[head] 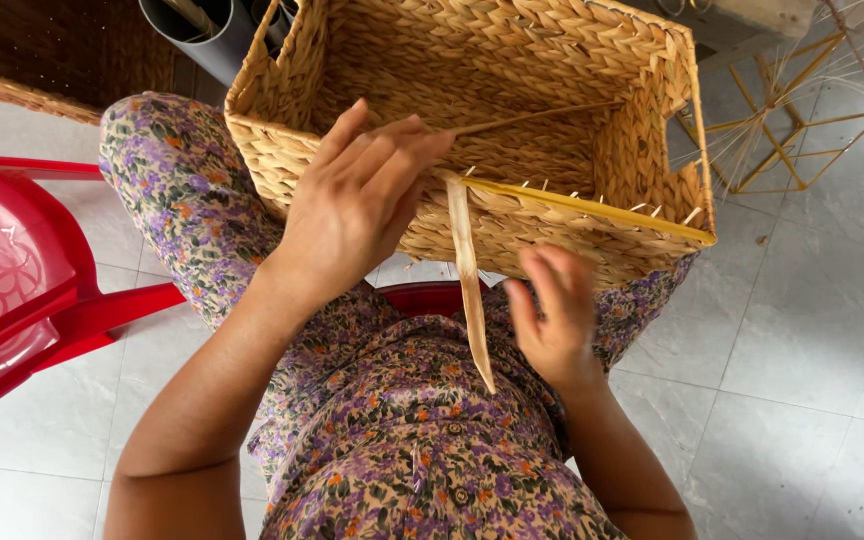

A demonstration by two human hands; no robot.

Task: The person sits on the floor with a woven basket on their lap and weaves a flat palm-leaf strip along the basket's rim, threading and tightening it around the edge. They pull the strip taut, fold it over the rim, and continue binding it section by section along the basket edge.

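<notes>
1. Woven straw basket (pixel 552 60) rests on the lap at twelve o'clock, holding one thin reed (pixel 542 117).
2. Left hand (pixel 352 205) pinches a flat strip (pixel 468 290) at the near rim.
3. Right hand (pixel 555 315) hovers blurred at five o'clock; grip unclear.
4. Bare tile floor (pixel 802 350) lies at three o'clock.

Open room inside basket (pixel 512 60), walled on all sides; near rim blocked by yellow rod (pixel 592 208) and stub ends. Strip (pixel 469 290) hanging between left hand (pixel 352 205) and right hand (pixel 555 315). Bare floor (pixel 802 380) to right; red chair (pixel 22 290) crowding left; wire frame (pixel 802 110) beyond basket
</notes>
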